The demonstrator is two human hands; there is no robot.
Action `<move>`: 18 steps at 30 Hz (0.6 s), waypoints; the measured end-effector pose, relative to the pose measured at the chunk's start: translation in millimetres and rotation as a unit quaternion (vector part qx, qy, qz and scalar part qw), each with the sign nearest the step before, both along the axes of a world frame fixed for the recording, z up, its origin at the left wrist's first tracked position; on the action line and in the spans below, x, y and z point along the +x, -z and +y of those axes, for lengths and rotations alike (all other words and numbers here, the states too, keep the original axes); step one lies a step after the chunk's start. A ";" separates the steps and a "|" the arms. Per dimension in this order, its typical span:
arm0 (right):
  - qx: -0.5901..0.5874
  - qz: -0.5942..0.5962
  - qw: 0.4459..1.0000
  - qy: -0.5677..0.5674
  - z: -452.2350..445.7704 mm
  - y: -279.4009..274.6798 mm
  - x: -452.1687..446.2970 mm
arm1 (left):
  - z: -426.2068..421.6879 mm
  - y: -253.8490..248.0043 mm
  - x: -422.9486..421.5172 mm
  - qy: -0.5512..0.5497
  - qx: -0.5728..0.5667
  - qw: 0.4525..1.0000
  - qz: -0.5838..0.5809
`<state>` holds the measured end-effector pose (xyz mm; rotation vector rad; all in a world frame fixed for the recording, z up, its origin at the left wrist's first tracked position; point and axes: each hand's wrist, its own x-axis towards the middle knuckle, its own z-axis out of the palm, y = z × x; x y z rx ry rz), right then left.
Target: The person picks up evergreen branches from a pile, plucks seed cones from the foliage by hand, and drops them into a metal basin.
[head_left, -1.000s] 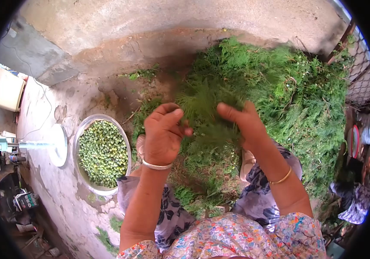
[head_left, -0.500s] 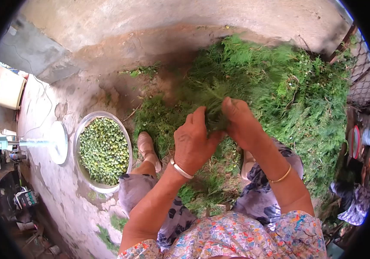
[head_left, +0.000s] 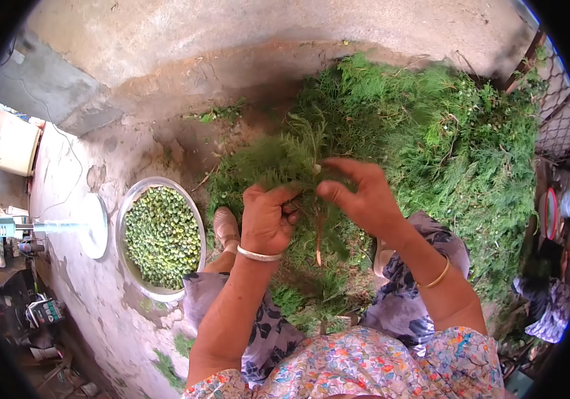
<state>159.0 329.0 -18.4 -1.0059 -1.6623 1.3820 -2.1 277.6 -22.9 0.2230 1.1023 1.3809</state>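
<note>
Though leafy, sprig [head_left: 288, 153] in left hand [head_left: 266, 221].

Stem [head_left: 319, 249] woody, matt; basin [head_left: 162, 293] metallic, glossy.

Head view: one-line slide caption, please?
Left hand holding a leafy sprig, right hand open beside it, basin of small green pieces nearby.

Left forearm [head_left: 227, 309] and right forearm [head_left: 433, 272] angle inward from lower frame. Left hand [head_left: 268, 219], centre: fingers curled, thumb extended rightward. Right hand [head_left: 366, 199] beside it: thumb and forefinger parted (back of hand upward).
</note>
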 end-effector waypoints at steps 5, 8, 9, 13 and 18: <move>-0.020 -0.111 0.991 -0.072 -5.7 -12.6 -4.2 | -0.3 8.5 13.3 -0.060 -0.004 0.998 -0.021; -0.040 -0.077 0.996 -0.025 -2.6 1.1 -4.6 | -2.0 13.0 18.8 -0.048 0.003 0.998 -0.044; -0.040 -0.077 0.996 -0.025 -1.6 5.1 -5.3 | -2.9 14.7 19.0 -0.045 0.023 0.996 -0.070; -0.142 0.037 0.989 0.024 6.0 4.5 -3.4 | -6.9 5.3 17.1 -0.057 0.090 0.993 -0.040; -0.199 0.053 0.977 0.049 13.1 -17.1 1.2 | -13.7 -10.8 9.7 0.064 0.073 0.980 0.171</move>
